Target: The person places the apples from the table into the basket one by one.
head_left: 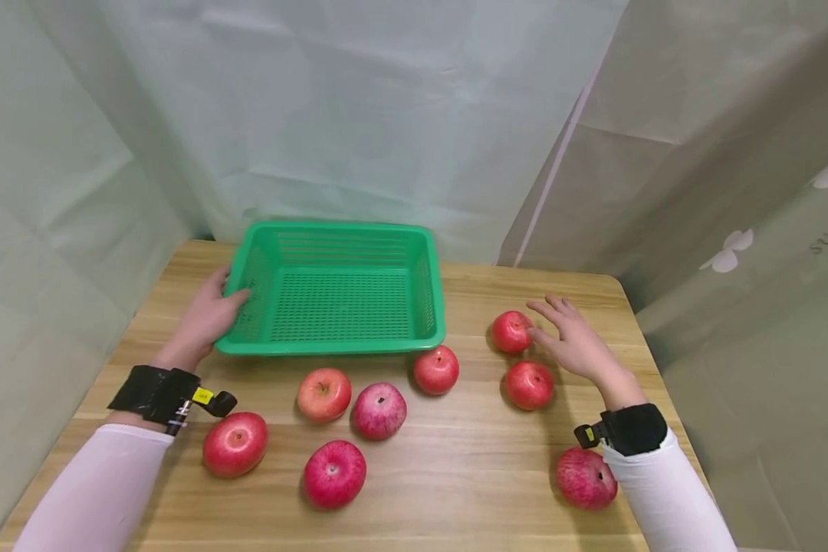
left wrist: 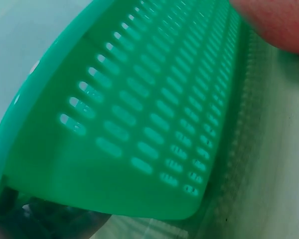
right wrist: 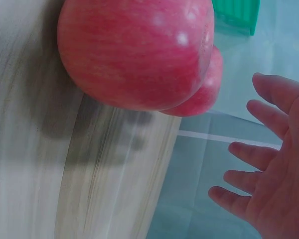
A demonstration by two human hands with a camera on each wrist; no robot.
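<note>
My left hand (head_left: 207, 316) grips the left rim of a green plastic basket (head_left: 338, 347), its thumb over the edge in the head view. Seen from the left wrist, the basket's slotted wall (left wrist: 134, 104) fills most of the picture. My right hand (head_left: 574, 341) hovers at the right with fingers spread and nothing in them. Its fingertips are right at a red apple (head_left: 511, 332), and a second apple (head_left: 528, 385) sits just nearer to me. In the right wrist view, the spread hand (right wrist: 274, 164) is beside a large apple (right wrist: 134, 55) that partly covers another (right wrist: 202, 97).
Several more apples lie on the wooden table (head_left: 455, 475): one apple (head_left: 436, 370) at the basket's front right corner, a pale red apple (head_left: 324, 395) before the basket, and a darker apple (head_left: 586, 478) by my right forearm. Pale sheeting (head_left: 386, 115) hangs behind and at both sides.
</note>
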